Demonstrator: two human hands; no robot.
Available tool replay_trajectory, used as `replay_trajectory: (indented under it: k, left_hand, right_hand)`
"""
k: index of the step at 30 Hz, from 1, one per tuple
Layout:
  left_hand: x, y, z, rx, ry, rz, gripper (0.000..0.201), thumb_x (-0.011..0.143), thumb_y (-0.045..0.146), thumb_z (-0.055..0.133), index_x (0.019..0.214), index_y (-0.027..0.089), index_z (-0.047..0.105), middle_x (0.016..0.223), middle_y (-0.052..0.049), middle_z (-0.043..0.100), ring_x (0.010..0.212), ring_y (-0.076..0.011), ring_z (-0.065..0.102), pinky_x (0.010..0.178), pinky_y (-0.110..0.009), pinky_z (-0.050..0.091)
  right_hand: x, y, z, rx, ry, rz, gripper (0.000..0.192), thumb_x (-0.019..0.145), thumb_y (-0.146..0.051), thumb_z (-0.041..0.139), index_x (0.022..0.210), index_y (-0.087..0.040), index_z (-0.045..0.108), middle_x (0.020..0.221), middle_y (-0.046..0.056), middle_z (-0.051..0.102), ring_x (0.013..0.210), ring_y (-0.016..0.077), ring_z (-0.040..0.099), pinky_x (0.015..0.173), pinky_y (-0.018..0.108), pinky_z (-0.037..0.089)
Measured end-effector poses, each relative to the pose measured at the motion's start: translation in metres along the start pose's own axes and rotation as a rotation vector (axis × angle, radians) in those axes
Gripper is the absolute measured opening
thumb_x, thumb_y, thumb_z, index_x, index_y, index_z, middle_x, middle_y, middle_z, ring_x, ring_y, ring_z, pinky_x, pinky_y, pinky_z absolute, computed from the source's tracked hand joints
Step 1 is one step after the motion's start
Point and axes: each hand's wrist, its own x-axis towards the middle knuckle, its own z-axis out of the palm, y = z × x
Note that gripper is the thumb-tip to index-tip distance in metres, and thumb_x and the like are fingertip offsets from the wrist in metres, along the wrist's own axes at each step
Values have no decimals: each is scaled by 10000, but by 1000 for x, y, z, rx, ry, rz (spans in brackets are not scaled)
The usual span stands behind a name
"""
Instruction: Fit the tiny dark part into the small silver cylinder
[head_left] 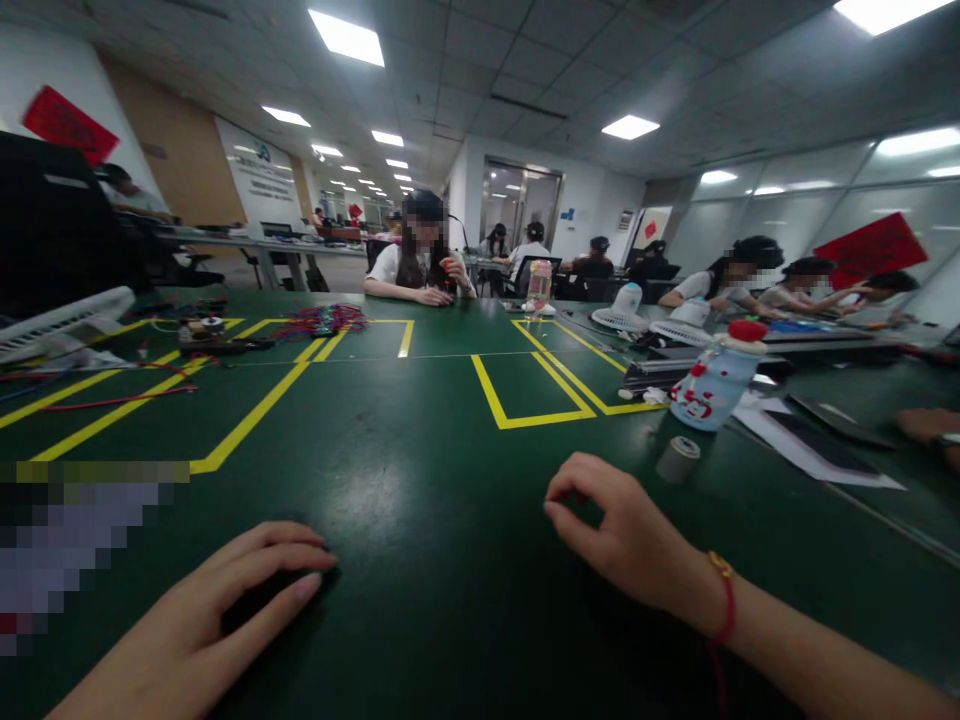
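While the left hand [202,610] is lying palm down low over the dark green table [427,500], its fingers are pointing forward and its thumb is standing apart from them, a shadowed gap showing between. The right hand [634,530] is curling, its thumb and index fingertip coming together into a loop through which dark green is showing; whether it is touching the tabletop, I cannot tell. A red bracelet [727,605] with a gold-coloured piece is circling its wrist.

Just beyond the right hand and apart from it, a short grey cylinder [678,460] is standing on the table. Its sides are looking plain and dull, its round top is showing paler with a darker spot in the middle, and its lower part is blurring into the dark surface. Close behind it, a pale blue bottle [712,385] is standing upright, wearing a rounded red cap [748,331] and displaying a red-and-white printed figure low on its side. To the right of the bottle, a white sheet [780,440] is lying partly under a dark flat piece [832,440].

Yellow tape [544,419] is marking angular outlines ahead of the hands, and across the table a person [397,275] in a white top is sitting.
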Motion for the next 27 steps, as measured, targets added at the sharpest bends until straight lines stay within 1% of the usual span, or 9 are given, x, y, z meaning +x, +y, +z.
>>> replay_trajectory:
  k: [2,4,6,8,11,14,17,21,27]
  left_hand:
    - [1,1,-3,52,-90,-7,233,842,430,565,1022,339,683,1127,2,641,1041,-241,623,916,-368,513]
    - [1,1,-6,68,-144,-23,261,860,440,542,1058,323,666,1165,-10,620,1076,-241,602,939,-372,500]
    - [2,1,-8,86,-193,-12,270,871,433,531,1083,318,653,1185,-14,608,1090,-235,594,949,-365,495]
    - [3,1,-8,96,-207,-5,270,875,427,528,1093,320,646,1188,-13,604,1093,-232,591,952,-363,494]
    - [3,2,-7,99,-186,-13,265,869,430,539,1083,322,650,1179,-13,609,1090,-239,593,949,-375,494]
    - [3,2,-6,93,-180,-15,262,869,436,537,1067,316,658,1167,-21,614,1086,-249,595,949,-399,493]
    - [3,1,-6,91,-180,-27,269,876,439,522,1076,315,653,1173,-26,606,1096,-251,588,957,-418,485]
    - [3,-1,-6,92,-190,-14,268,864,436,541,1074,319,659,1174,-21,611,1091,-250,593,951,-407,493]
    - [2,-4,-4,93,-162,30,268,863,421,545,1082,321,663,1154,-29,628,1073,-248,600,929,-402,509]
  right_hand:
    - [0,23,-20,-52,102,93,159,824,-322,525,835,-183,600,885,29,587,813,123,517,746,262,405]
    - [-1,50,-43,-126,225,239,216,822,-371,523,870,-180,612,933,50,597,841,150,526,759,293,395]
    - [-7,76,-65,-193,320,404,264,811,-403,528,905,-176,627,962,72,610,851,179,540,754,321,386]
    - [-15,100,-81,-226,349,545,296,798,-411,535,925,-164,640,933,91,627,803,198,557,716,338,383]
    - [-27,122,-91,-222,323,675,326,781,-422,549,943,-158,653,872,94,646,716,196,571,662,335,382]
    - [-34,129,-89,-198,280,706,351,785,-457,541,966,-177,650,885,77,656,731,184,583,669,319,387]
    - [-33,128,-85,-174,252,694,388,795,-497,520,993,-187,644,938,72,657,792,175,593,712,308,393]
    - [-31,125,-86,-152,215,684,415,791,-532,510,962,-187,666,947,77,659,825,184,595,732,312,388]
    - [-34,124,-87,-108,224,712,441,756,-533,555,1013,-195,673,1005,74,657,878,198,602,746,304,408]
